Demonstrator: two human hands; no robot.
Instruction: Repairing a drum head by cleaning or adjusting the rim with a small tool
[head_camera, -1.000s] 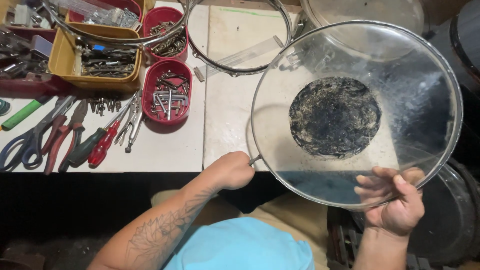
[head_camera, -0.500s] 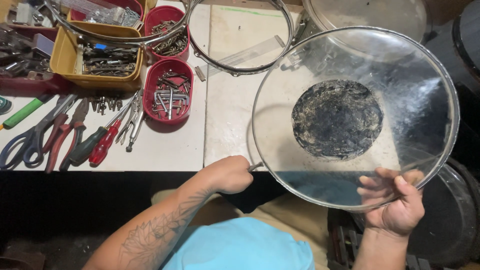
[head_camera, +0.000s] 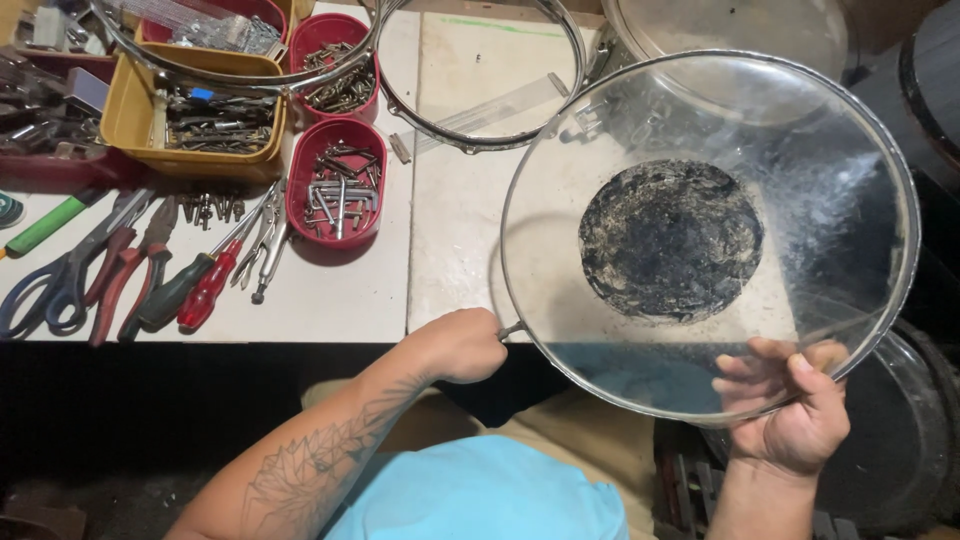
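Note:
A large clear round drumhead with a metal rim and a worn black patch in its middle is held up over the white table's right end. My right hand grips its lower right rim, fingers showing through the clear film. My left hand is closed at the drumhead's lower left rim, on a small metal tool or rod that touches the rim.
A metal drum hoop lies on the white table. Red tubs of screws, a yellow tray, pliers, screwdrivers and scissors sit at left. Drum shells stand at right.
The drumhead has shifted slightly right and tilted a little. Both hands keep their hold at the rim.

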